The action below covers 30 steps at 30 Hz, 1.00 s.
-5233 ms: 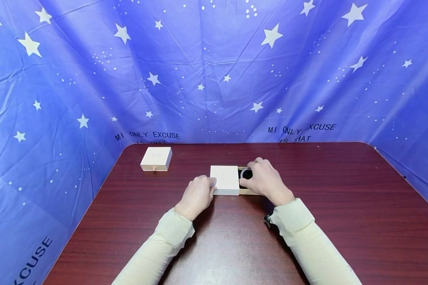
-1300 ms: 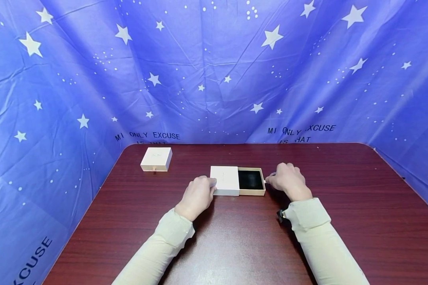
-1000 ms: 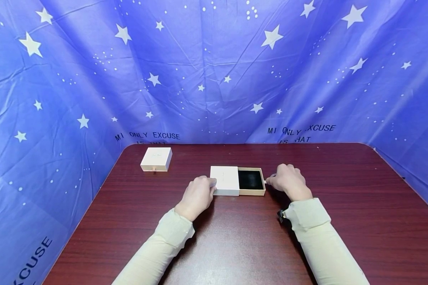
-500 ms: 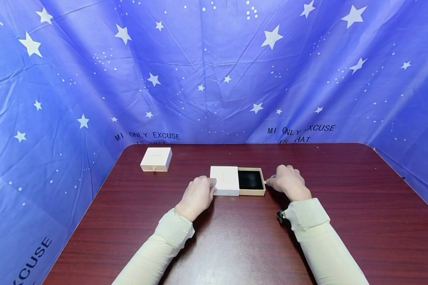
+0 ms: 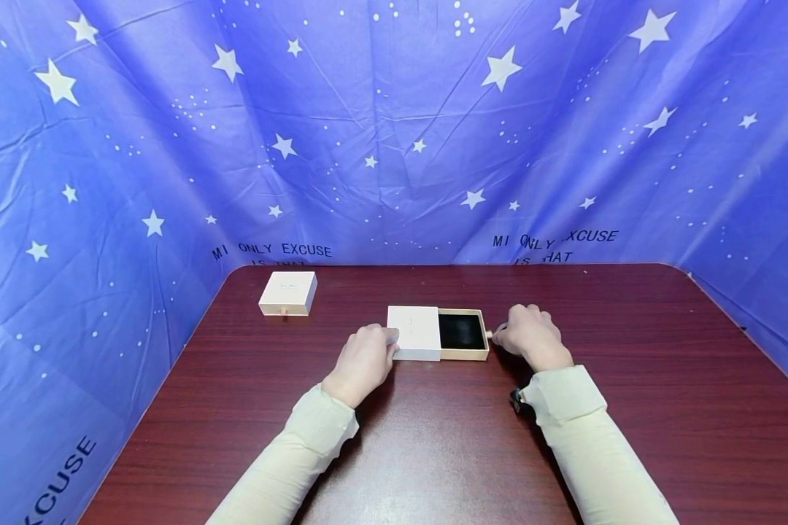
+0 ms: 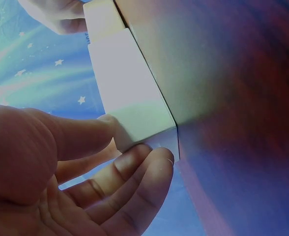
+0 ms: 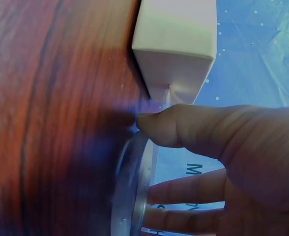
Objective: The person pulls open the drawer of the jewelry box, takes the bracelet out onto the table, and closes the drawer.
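A white box sleeve (image 5: 413,329) lies on the table, with its black-lined drawer (image 5: 484,355) slid partway out to the right. My left hand (image 5: 361,362) grips the sleeve's left end, thumb (image 6: 85,136) on the top face and fingers curled at the end face. Beyond the drawer's end is my right hand (image 5: 532,337). It holds a clear, pale bangle (image 7: 130,189), partly hidden behind the fingers. The thumb tip (image 7: 159,127) meets the short ribbon tab (image 7: 170,96) on the drawer's front.
A second white box (image 5: 289,290), pushed shut and with a small tab on its near side, stands at the back left of the dark red wooden table (image 5: 407,452). Behind the table hangs a blue curtain (image 5: 381,131) with stars.
Several seconds ago my right hand was over the drawer at the bangle. It has since lifted the bangle out and moved right to the tab. Over the last second almost nothing moves.
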### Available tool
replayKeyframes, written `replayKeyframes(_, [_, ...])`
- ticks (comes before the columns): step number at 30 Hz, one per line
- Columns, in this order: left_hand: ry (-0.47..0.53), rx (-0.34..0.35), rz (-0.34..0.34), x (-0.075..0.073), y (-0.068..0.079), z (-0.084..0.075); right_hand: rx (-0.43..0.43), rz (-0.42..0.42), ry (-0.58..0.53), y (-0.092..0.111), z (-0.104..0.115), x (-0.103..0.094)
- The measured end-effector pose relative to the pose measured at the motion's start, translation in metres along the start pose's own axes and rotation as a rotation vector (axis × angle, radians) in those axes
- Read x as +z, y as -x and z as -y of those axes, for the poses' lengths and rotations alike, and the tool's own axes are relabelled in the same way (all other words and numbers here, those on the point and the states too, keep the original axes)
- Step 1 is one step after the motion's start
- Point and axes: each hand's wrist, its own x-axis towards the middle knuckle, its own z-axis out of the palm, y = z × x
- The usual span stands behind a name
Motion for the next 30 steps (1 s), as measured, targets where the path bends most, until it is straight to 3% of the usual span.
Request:
replayKeyframes(23, [-0.004, 0.018, -0.011, 0.003, 0.000, 0.002, 0.037, 0.017, -0.003, 0.003, 0.003, -0.008])
replayKeyframes(30, [-0.002, 0.021, -0.011, 0.002, 0.000, 0.003, 0.006, -0.036, 0.004, 0.005, 0.006, -0.014])
